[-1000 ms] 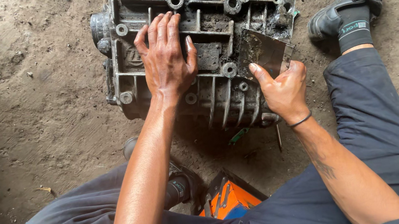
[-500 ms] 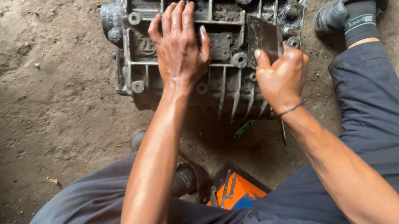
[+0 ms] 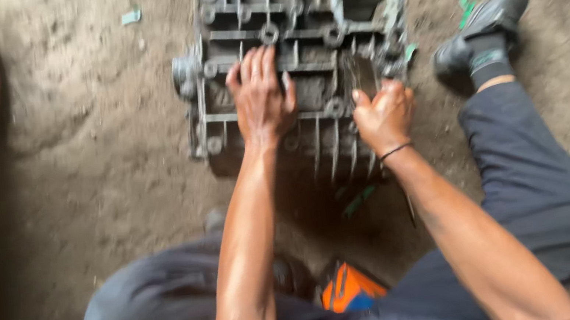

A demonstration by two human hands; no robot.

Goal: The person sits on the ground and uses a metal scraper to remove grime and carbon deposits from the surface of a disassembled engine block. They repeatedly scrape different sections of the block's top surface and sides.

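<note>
I'm keeping my left hand [image 3: 261, 96] flat & open on the ribbed metal casing [image 3: 300, 54] while my right hand [image 3: 383, 110], fisted on a thin scraper, is working further up vs a sec ago.

Left hand [image 3: 260, 97] flat on the ribbed grey metal casing [image 3: 296, 25] lying on dirt, right hand [image 3: 384, 112] fisted at the casing's right-centre gripping something blurred, black shoe [image 3: 479, 32] just right of the casing.
</note>
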